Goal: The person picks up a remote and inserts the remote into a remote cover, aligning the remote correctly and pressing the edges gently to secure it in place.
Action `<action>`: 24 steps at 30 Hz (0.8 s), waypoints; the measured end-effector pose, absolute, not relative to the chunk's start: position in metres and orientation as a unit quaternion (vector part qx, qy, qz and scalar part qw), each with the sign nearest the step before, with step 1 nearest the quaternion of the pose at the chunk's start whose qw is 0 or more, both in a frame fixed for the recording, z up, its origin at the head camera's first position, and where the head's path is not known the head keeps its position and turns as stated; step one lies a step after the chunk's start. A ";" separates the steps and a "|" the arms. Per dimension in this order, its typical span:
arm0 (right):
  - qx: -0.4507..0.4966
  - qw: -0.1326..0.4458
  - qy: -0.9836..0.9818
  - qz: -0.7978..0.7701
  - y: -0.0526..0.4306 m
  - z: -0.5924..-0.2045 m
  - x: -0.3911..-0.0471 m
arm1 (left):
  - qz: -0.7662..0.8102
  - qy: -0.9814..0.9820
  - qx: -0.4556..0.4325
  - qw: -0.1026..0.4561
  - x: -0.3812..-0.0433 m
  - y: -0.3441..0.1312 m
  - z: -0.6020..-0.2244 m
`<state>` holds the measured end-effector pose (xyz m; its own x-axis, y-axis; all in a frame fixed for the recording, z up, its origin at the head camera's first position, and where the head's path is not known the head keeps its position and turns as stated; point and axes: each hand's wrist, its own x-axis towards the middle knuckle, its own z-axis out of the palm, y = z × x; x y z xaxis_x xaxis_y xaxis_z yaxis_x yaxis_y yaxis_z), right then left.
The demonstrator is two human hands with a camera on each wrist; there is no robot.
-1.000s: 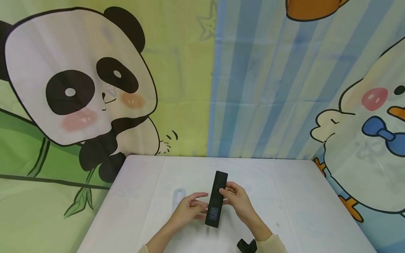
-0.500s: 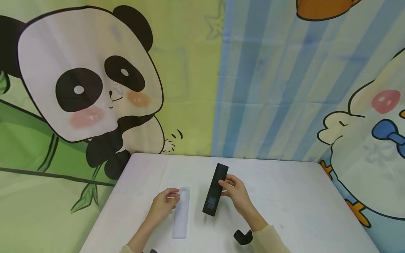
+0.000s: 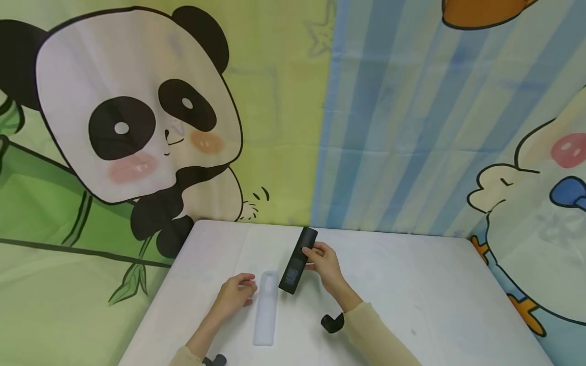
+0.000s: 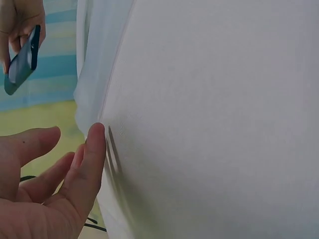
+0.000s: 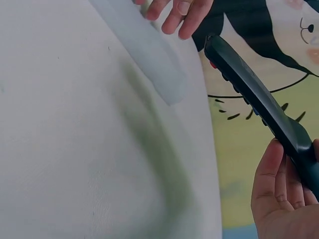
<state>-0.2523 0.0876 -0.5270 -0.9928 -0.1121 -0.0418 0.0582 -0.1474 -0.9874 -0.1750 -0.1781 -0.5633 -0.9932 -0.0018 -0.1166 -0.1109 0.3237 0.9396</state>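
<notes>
My right hand grips a black remote control by its far end and holds it tilted above the table, back side up. Small buttons, one of them red, line the underside of the remote control in the right wrist view. A translucent whitish remote cover lies flat on the table, below and left of the remote. Beside the cover's left edge is my left hand, fingers loosely bent with nothing in them. In the left wrist view, the left hand's fingers are spread apart from the thumb.
A white cloth covers the table. Behind it hangs a curtain printed with a panda and a white bird. Black wrist devices show at my right sleeve and left sleeve.
My left hand has come away from the remote control and moved left, uncovering the remote cover. The right hand has carried the remote control up and slightly left. The head view has shifted a little.
</notes>
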 end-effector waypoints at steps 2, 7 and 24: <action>-0.019 0.052 0.652 -0.756 0.081 -0.532 -0.259 | 0.583 0.810 -0.031 0.052 -0.177 -0.178 -0.565; -0.015 0.049 0.655 -0.754 0.066 -0.543 -0.273 | 0.586 0.807 -0.024 0.062 -0.183 -0.176 -0.569; 0.005 0.076 0.679 -0.730 0.040 -0.548 -0.282 | 0.587 0.805 -0.012 0.085 -0.193 -0.171 -0.575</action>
<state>-0.2818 0.0402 -0.5480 -0.9883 -0.1054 -0.1106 0.1178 -0.0650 -0.9909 -0.1932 -0.1714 -0.5748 -0.9851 0.0804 -0.1518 -0.1200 0.3104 0.9430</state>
